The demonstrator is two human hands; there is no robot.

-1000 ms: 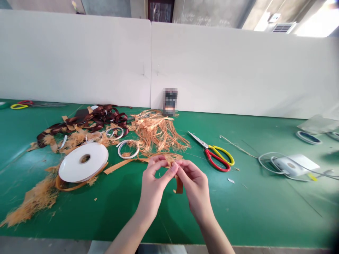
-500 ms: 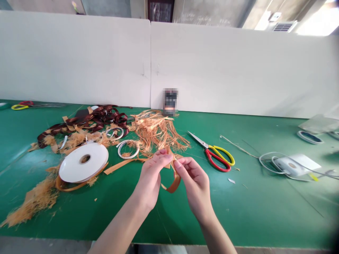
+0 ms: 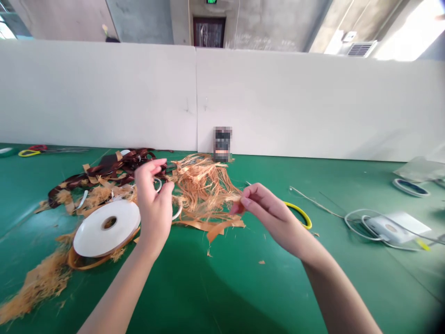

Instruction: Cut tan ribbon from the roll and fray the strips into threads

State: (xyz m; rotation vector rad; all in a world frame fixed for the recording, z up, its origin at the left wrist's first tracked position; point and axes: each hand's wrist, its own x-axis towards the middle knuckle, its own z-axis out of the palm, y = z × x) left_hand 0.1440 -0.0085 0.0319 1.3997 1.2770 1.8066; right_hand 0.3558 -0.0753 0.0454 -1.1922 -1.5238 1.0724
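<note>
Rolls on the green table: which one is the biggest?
The fat white tape roll beside the left hand. The ring at the far right is much smaller and thinner.

Your left hand (image 3: 153,204) has lifted away toward the tape roll (image 3: 106,234), your right hand (image 3: 267,208) has swung right, pinching an orange shred (image 3: 236,203) and hiding the scissors (image 3: 301,214) but for a yellow handle, and an exit sign (image 3: 211,1) has come into view.

Green bench mat (image 3: 361,287): 1 white tape roll (image 3: 106,234), shredded orange strips (image 3: 205,190), dark brown ribbon tangle (image 3: 104,169).
</note>
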